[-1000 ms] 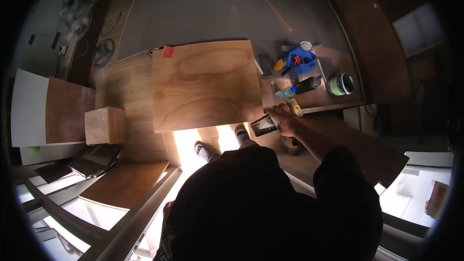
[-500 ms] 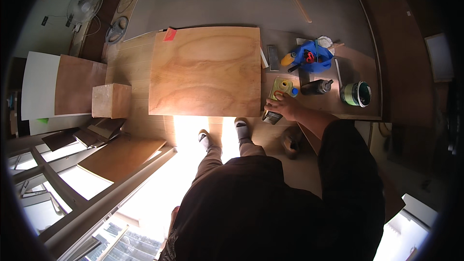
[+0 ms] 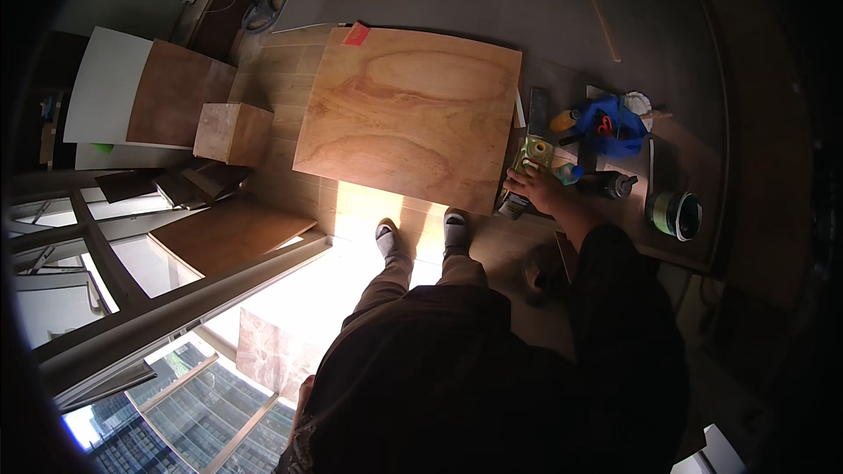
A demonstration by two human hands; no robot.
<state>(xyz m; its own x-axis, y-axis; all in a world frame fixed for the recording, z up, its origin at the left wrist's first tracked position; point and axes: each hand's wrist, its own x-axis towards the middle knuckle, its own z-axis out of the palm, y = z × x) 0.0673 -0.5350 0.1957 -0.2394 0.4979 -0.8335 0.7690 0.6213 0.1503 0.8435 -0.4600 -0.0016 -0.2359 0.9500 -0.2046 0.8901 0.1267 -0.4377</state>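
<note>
My right hand reaches to the bench on the right. Its fingers are bent over a rectangular can with a yellowish top and a round yellow cap or opening. Right beside this hand stands a clear bottle with a blue cap. A dark bottle lies or stands a little farther right; I cannot tell which. My left hand hangs at my left side, mostly hidden by my dark clothing, its fingers not discernible. A wooden board lies flat in front of me, left of the can.
Farther right are a blue bag with tools, an orange-yellow bottle and an open tub. A wooden box and leaning panels stand left. Sunlight falls by my feet from the window.
My view has turned, so the board, box and bench items appear shifted right and tilted. My right hand remains at the can.
</note>
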